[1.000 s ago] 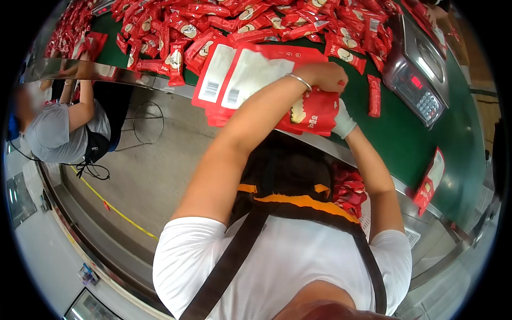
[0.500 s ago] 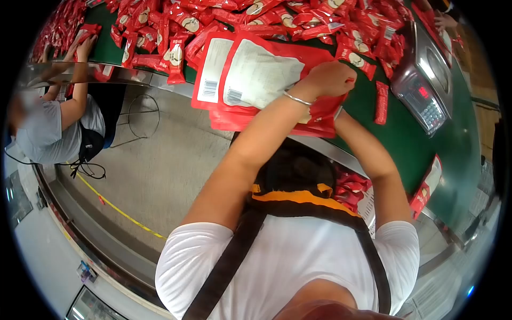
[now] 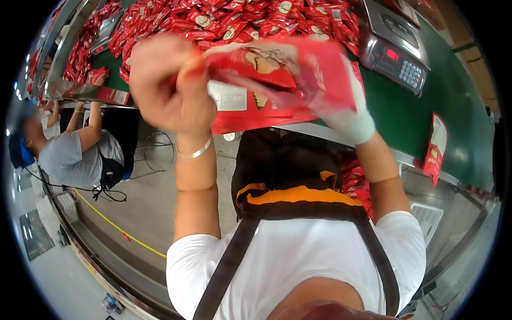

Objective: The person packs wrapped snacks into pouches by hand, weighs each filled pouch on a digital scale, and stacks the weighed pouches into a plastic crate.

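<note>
A red printed pouch (image 3: 320, 64) is held up in front of me, smeared by motion. My left hand (image 3: 170, 88), with a bangle at the wrist, is closed at the pouch's left end; its fingers are blurred. My right hand (image 3: 346, 120) wears a white glove and grips the pouch's right end, with its fingers partly hidden by the film. Under the raised pouch lie more flat red pouches (image 3: 234, 120), the visible one with a white label panel, at the near edge of the green table.
Small red packets (image 3: 229, 21) are heaped along the back of the green table (image 3: 394, 117). A digital scale (image 3: 397, 58) stands at right. A single red-and-white pouch (image 3: 436, 149) lies at the right edge. A co-worker (image 3: 85, 154) sits at left.
My left hand has swung from the pouch's right side over to the left. The gloved right hand, hidden before, now shows, and a pouch has been lifted from the flat stack.
</note>
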Demonstrator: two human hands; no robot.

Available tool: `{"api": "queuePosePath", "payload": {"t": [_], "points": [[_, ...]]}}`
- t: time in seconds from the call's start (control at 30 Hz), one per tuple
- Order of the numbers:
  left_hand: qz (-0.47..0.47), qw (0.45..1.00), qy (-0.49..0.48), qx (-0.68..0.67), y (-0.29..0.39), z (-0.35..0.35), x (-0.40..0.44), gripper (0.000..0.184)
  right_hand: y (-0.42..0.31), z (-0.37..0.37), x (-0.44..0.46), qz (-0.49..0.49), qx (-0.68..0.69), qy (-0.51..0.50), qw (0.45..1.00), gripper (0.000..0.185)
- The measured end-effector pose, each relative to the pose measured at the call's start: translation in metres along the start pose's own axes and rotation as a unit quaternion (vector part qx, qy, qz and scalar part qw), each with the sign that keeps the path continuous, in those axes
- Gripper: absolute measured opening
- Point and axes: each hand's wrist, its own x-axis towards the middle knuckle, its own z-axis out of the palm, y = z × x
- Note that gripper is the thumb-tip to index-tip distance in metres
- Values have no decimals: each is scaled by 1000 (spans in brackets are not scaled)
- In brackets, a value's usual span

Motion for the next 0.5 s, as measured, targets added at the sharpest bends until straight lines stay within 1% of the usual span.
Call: {"api": "queuePosePath", "payload": {"t": [0.03, 0.07, 0.1, 0.13, 0.17, 0.2, 0.27, 0.3, 0.33, 0.37, 0.4, 0.43, 0.47, 0.5], "points": [[-48, 998, 24, -44, 15, -5, -15, 25, -9, 3, -1, 66, 212, -2, 975, 54], [-44, 998, 31, -20, 26, -6, -27, 32, 1, 2, 2, -63, 91, -7, 994, 31], [-68, 997, 37, -30, 32, -11, -45, 38, 2, 2, -3, -44, 92, 2, 995, 26], [-101, 993, 34, -48, 38, -16, -66, 39, 2, 3, -8, -27, 92, 10, 995, 22], [-149, 988, 26, -39, 45, -22, -90, 41, 5, 5, -16, 22, 103, -1, 994, 24], [-174, 985, -6, -14, 49, -29, -114, 56, 6, 8, -24, 24, 100, -2, 995, 24], [-225, 973, -43, -25, 50, -40, -160, 92, 8, 10, -36, 49, 91, -31, 994, 25], [-275, 955, -109, 3, 57, -46, -172, 98, 0, 5, -40, 71, 81, -52, 993, 26], [-303, 943, -138, 16, 60, -50, -186, 102, 1, 4, -42, 72, 79, -60, 992, 26], [-330, 928, -169, 31, 63, -54, -201, 105, 3, 4, -46, 59, 92, -42, 993, 27], [-373, 903, -202, 61, 53, -52, -221, 104, 2, 4, -52, 48, 105, -25, 993, 28], [-397, 889, -216, 76, 47, -47, -229, 103, -3, 2, -54, 68, 105, -26, 992, 32], [-421, 873, -230, 91, 41, -43, -236, 102, -3, -2, -58, 93, 92, -31, 991, 41], [-427, 864, -257, 76, 31, -37, -231, 97, -10, -2, -60, 96, 99, -16, 990, 47]]}}
